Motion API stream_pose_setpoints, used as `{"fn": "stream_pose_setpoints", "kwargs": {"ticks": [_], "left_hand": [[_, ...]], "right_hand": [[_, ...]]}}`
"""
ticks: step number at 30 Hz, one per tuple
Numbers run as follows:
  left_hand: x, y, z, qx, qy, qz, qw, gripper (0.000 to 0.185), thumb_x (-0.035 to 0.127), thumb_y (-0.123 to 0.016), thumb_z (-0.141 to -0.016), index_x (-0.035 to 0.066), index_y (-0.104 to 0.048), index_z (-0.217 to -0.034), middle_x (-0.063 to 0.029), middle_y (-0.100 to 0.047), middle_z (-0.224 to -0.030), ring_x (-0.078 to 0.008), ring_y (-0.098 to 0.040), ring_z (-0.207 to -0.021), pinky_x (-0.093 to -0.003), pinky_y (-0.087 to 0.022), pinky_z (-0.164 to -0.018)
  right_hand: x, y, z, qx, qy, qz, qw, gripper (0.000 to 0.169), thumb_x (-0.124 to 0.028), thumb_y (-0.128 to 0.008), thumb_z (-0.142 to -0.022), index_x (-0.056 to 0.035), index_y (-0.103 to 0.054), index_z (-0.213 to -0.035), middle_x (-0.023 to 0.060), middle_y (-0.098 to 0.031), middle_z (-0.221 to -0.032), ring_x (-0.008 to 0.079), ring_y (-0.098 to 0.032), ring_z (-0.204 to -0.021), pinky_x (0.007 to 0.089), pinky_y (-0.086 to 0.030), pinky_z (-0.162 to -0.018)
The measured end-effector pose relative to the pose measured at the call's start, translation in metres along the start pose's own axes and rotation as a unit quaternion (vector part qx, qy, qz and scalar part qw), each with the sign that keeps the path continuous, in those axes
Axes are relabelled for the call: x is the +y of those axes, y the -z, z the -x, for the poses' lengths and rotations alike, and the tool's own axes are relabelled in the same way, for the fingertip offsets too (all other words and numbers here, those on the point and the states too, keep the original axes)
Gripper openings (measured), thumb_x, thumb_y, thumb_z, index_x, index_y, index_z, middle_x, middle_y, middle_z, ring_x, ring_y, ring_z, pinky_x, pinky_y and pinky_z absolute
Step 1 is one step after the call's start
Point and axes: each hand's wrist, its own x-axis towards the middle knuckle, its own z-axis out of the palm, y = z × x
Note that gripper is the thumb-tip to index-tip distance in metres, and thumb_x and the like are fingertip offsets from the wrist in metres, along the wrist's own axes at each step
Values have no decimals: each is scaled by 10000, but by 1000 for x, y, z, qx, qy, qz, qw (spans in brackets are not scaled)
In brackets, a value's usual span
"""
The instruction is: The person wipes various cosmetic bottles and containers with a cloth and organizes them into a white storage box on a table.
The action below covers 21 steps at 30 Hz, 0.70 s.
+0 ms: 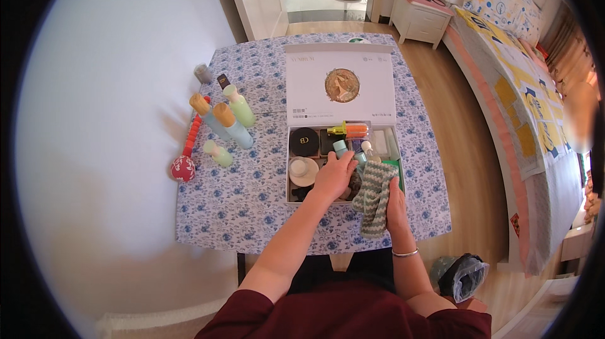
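An open white cardboard box, its printed lid standing up at the back, holds cosmetics in front of me. My left hand reaches into it, fingertips against a small pale-blue bottle; whether they grip it is hidden. My right hand holds a green-and-white striped cloth that hangs over the box's front right edge. Around them in the box lie a round black compact, a white-lidded jar, a bottle with orange contents and a white-topped dropper bottle.
Left on the flowered tablecloth stand wooden-capped blue bottles, green bottles, a grey jar and a red beaded massage stick. A wall borders the left side. A lined bin and a bed are right.
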Motion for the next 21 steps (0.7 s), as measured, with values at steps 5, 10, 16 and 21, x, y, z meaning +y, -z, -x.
{"fn": "stream_pose_setpoints", "kwargs": {"ticks": [5,10,16,21], "left_hand": [[-2,-2,1,52,14,17,998,210,287,-465,-867,140,-446,-1016,-172,-456,-875,-358,-522,-683,-428,-440,-576],[-5,-2,12,165,-45,143,975,206,212,-489,-853,121,-433,-1029,-146,-455,-852,-311,-507,-631,-388,-430,-569],[37,15,55,143,-81,369,915,401,156,-420,-900,40,-301,-1265,-179,-475,-1047,-252,-526,-812,-291,-408,-731],[39,20,81,45,-65,395,915,436,170,-397,-911,31,-256,-1300,-196,-446,-1187,-247,-477,-1056,-293,-382,-828]], "right_hand": [[-4,-2,2,8,-15,-26,1000,515,-427,-317,-914,14,-459,-1141,75,-548,-1031,140,-531,-880,270,-437,-774],[-12,-1,3,-6,-23,-120,993,539,-453,-303,-908,-10,-426,-1190,73,-531,-1083,175,-535,-924,298,-436,-813],[-23,-19,12,-135,62,32,988,479,-331,-230,-942,-2,-280,-1288,112,-409,-1240,189,-423,-1108,311,-341,-938],[3,-47,47,-103,91,138,981,461,-306,-256,-943,27,-316,-1256,118,-424,-1214,195,-407,-1099,285,-316,-932]]}}
